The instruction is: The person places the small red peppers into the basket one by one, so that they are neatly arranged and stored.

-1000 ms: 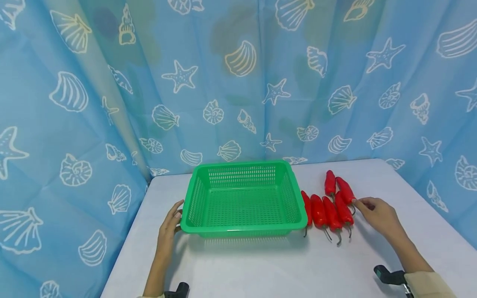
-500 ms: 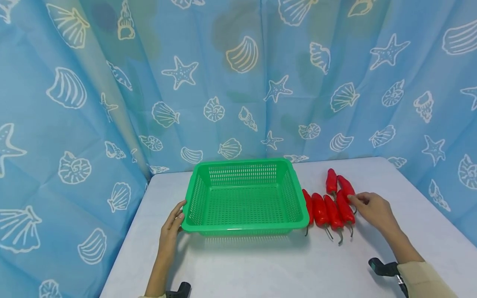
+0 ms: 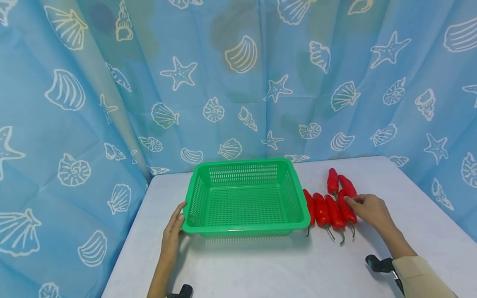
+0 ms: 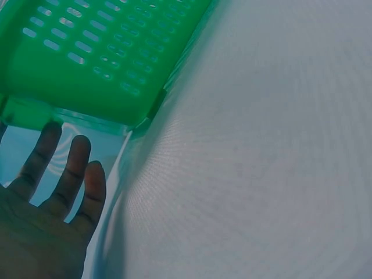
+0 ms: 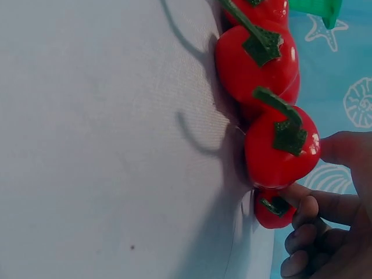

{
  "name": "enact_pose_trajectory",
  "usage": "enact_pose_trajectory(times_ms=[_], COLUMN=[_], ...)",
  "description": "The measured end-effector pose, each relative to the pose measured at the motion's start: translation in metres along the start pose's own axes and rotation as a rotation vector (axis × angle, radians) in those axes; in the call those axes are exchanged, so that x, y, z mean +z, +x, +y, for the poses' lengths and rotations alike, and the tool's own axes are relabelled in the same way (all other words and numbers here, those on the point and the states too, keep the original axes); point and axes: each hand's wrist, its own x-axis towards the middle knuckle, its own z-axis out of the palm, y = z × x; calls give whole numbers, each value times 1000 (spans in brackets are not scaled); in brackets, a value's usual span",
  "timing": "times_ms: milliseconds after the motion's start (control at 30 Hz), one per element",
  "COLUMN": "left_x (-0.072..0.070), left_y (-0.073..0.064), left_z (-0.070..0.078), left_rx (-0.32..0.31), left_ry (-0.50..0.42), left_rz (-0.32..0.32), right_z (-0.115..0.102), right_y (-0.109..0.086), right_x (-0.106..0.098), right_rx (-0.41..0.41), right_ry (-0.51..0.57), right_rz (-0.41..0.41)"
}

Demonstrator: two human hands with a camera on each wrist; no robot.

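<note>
A green plastic basket (image 3: pixel 244 228) with slotted sides stands on the white table, nothing inside it. My left hand (image 3: pixel 173 227) is at the basket's left side, fingers extended along the rim; in the left wrist view its fingers (image 4: pixel 74 171) are spread just below the basket's wall. Several red peppers with green stems lie to the right of the basket. With thumb and index finger, my right hand (image 3: pixel 370 210) pinches the rightmost front red pepper (image 5: pixel 282 148), which still lies in the row. Behind it, another red pepper (image 3: pixel 347 186) is partly covered by the hand.
Close against the basket's right side lies a red pepper (image 3: pixel 309 207), with two more beside it. One red pepper (image 3: pixel 333 181) sits farther back. A blue curtain (image 3: pixel 238 103) with white shell prints hangs behind the table and at its sides.
My right hand has moved left and slightly forward, from the back right pepper to the rightmost front one, and now pinches it. The left hand has stayed at the basket.
</note>
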Motion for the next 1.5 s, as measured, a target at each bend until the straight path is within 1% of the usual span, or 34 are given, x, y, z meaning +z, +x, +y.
enact_pose_trajectory(times_ms=[167, 367, 533, 800, 1000, 1233, 1367, 1500], left_x=[-1, -1, -1, -1, -1, -1, -1, -1], left_y=[1, 0, 2, 2, 3, 3, 3, 3], left_z=[-2, -2, -2, -3, -4, -5, -6, -6], left_rx=[-5, -23, -10, -5, -12, -1, 13, 19], left_ry=[-9, -12, -29, -31, -22, -20, -18, -20], left_rz=[-6, 6, 2, -3, 0, -6, -2, 0], right_z=[1, 0, -2, -6, -10, -14, -15, -12], right_y=[7, 15, 22, 30, 32, 28, 29, 29], right_x=[1, 3, 3, 6, 6, 3, 1, -3], right_rx=[20, 35, 66, 115, 146, 175, 199, 224], right_ry=[-17, -19, -13, -24, -51, -77, -61, -19], right_rz=[-17, -41, -65, -76, -87, -101, -117, -125])
